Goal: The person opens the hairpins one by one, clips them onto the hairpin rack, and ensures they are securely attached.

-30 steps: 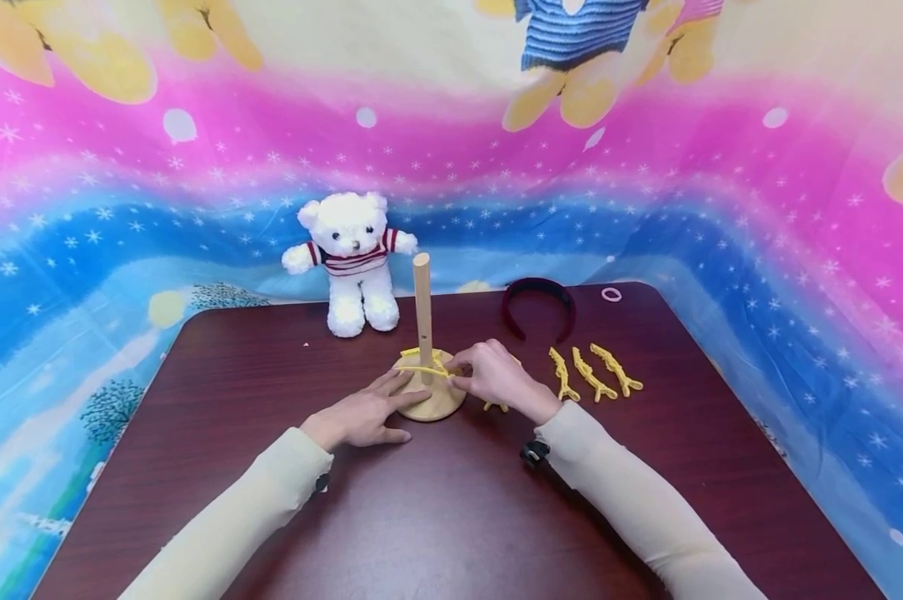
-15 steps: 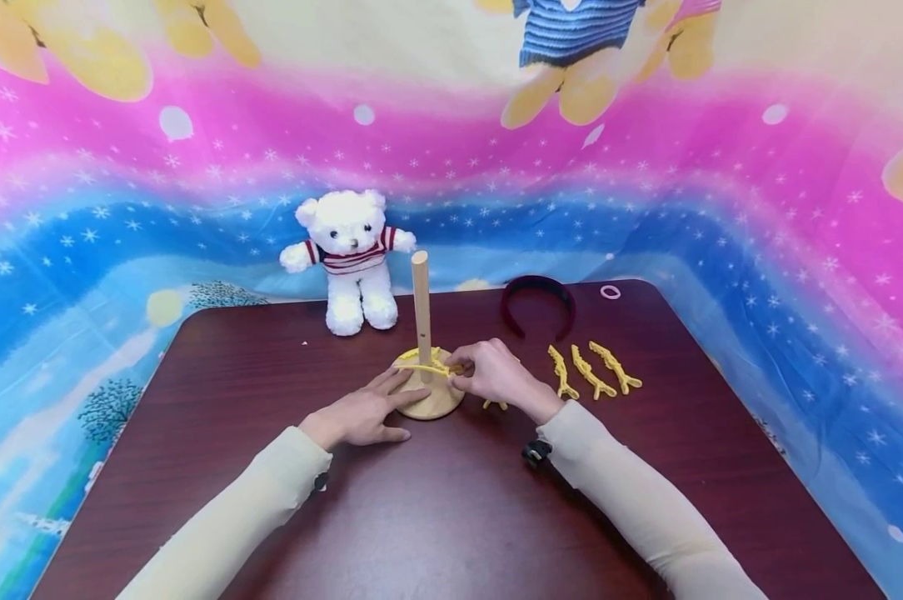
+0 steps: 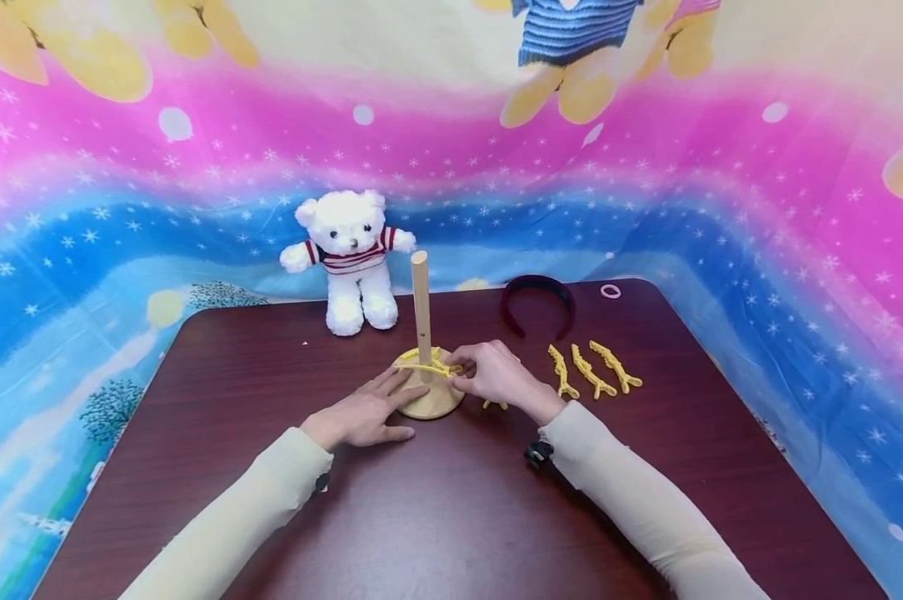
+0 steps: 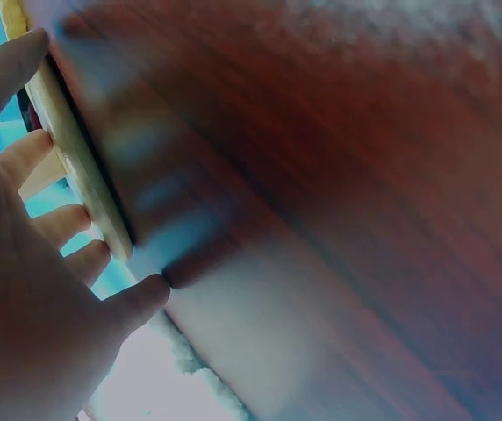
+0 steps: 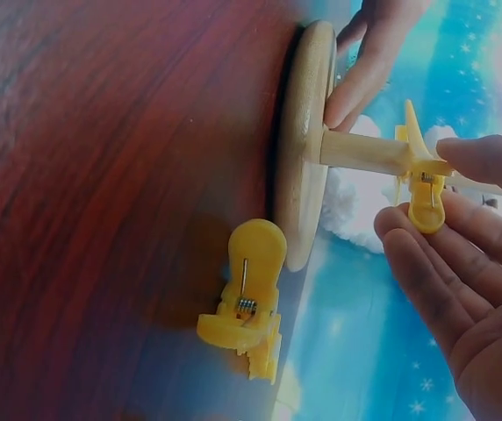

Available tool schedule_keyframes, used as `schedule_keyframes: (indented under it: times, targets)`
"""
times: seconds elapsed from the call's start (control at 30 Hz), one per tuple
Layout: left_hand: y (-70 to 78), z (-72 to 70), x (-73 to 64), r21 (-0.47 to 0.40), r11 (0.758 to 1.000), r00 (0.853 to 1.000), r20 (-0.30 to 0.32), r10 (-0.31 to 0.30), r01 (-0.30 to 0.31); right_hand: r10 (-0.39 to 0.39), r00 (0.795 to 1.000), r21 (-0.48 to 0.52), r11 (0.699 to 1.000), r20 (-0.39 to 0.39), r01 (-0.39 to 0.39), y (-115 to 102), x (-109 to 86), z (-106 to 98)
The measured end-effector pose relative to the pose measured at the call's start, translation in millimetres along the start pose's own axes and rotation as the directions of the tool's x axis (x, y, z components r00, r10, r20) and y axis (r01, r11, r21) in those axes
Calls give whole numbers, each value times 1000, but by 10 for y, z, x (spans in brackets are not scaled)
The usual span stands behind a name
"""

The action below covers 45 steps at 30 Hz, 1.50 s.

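A wooden stand has an upright post (image 3: 421,304) on a round base (image 3: 431,407). My left hand (image 3: 361,414) lies across the base's left side with its fingers spread and straight, the thumb touching the table. At the right of the post my right hand (image 3: 499,375) pinches the end of a yellow alligator hair clip (image 5: 426,209) between thumb and fingers. The clip's long jaws lie on either side of the post, low above the base. Another yellow hair clip (image 5: 255,254) lies on the table beside the base, mostly hidden under my right hand in the head view.
Several more yellow hair clips (image 3: 594,372) lie to the right. Behind them are a dark red headband (image 3: 539,287) and a small pink hair tie (image 3: 611,292). A white teddy bear (image 3: 354,258) in a striped sweater stands at the table's back edge, behind the post.
Both hands stay nearly in place. More of the pinched clip's yellow end shows between my right fingertips, and the clip's far jaw has shifted slightly around the post.
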<state>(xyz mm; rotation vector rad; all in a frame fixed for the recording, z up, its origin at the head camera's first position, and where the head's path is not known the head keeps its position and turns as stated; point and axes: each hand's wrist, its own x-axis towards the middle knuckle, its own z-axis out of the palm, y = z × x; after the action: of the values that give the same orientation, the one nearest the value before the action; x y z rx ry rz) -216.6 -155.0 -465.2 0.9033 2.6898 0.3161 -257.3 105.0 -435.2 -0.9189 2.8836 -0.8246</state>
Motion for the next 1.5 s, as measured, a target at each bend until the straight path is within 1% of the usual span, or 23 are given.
schedule_keyframes:
  times: [0.2,0.3,0.43,0.53,0.7,0.83,1.07,1.2,1.33,1.5]
  targets:
    - [19,9,13,-32,999,1000,-1,-27,27,-8,1000,21,1000,-10,9,37,-12,8]
    - [19,12,18,-38,999,999,-8,-34,34,-17,1000,37,999,-16,18,58,-22,-1]
    - [14,18,25,-34,999,999,-20,-34,33,-9,1000,64,998,-10,9,90,-47,-40]
    - [7,23,27,-32,999,999,-31,-30,29,-6,1000,79,997,0,6,123,-63,-87]
    - [-1,34,30,-34,999,999,-39,-29,28,15,1000,105,994,-6,-15,178,-110,-190]
    - [3,35,31,-35,999,999,-37,-35,33,41,999,128,991,-19,-38,251,-173,-268]
    - [5,32,25,-44,998,998,-39,-39,37,43,998,154,987,-54,-34,392,-299,-396]
    - [6,28,23,-39,998,999,-36,-41,40,76,995,161,985,-63,-65,478,-356,-443]
    - [8,31,25,-30,999,999,-36,-36,35,132,989,189,975,-60,-119,557,-422,-493]
    - [18,36,26,-24,999,999,-40,-32,31,156,985,205,969,-72,-139,654,-505,-564]
